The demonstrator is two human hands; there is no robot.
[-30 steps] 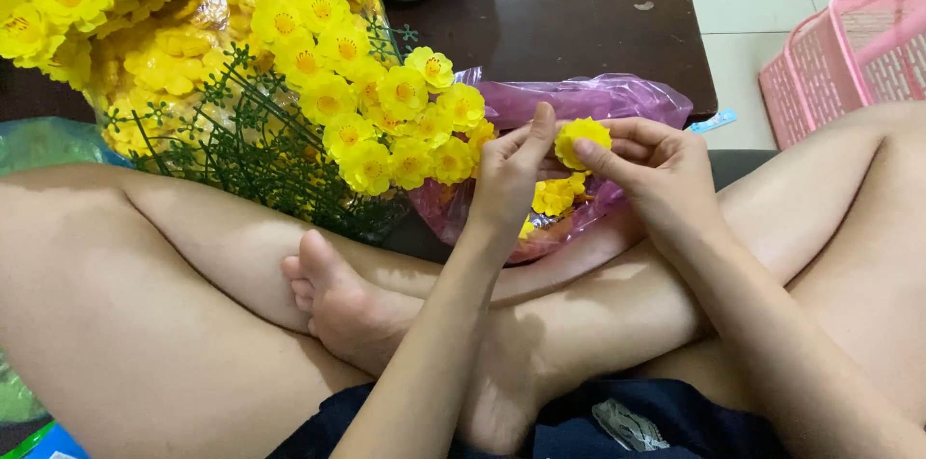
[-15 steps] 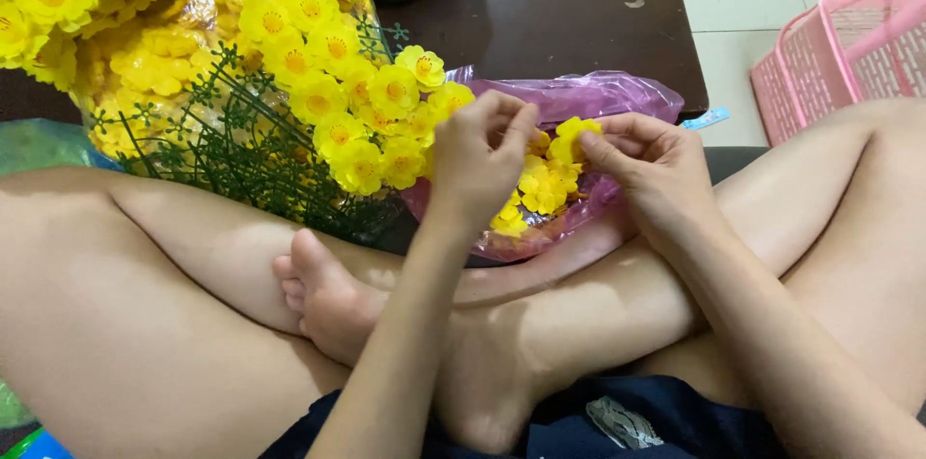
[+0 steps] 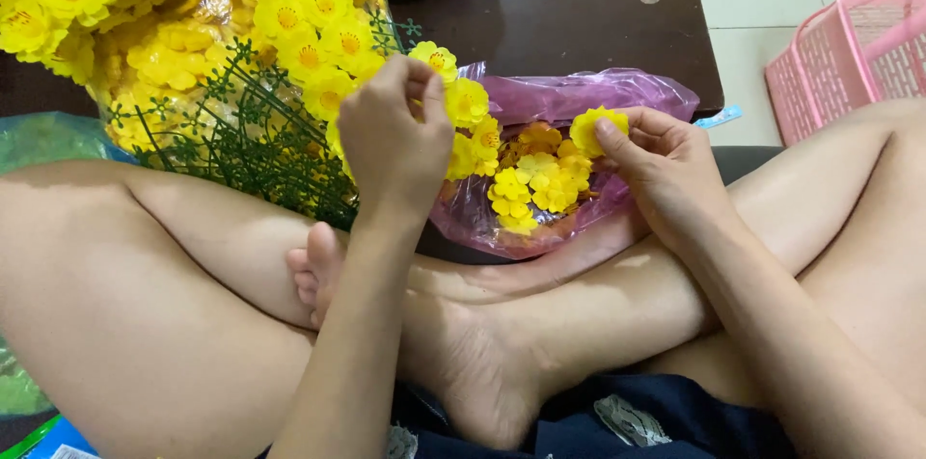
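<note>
Step in hand, as judged: yellow artificial blossoms are being fitted onto a green stemmed spray. The left hand (image 3: 394, 136) is raised at centre frame, fingers pinched narrow around the tip of a branch of the flower spray (image 3: 280, 83), just beside a mounted blossom (image 3: 434, 59). The right hand (image 3: 666, 170), right of centre, is closed on a loose yellow flower head (image 3: 598, 128), held between thumb and fingertips above the pink plastic bag (image 3: 579, 97). More loose heads (image 3: 531, 179) are heaped in the bag's open mouth, between the two hands.

The next move seems to call for the held head to be carried left to the pinched tip and its centre hole lined up — a fine, two-handed alignment.

Hidden or unclear: the stem tip itself is covered by the left fingers, so it cannot be told whether it is bare. The spray is cut off at the upper left edge; a pink basket (image 3: 854, 54) is cropped at upper right — its contents cannot be seen. The dark table (image 3: 579, 6) is partly covered.
</note>
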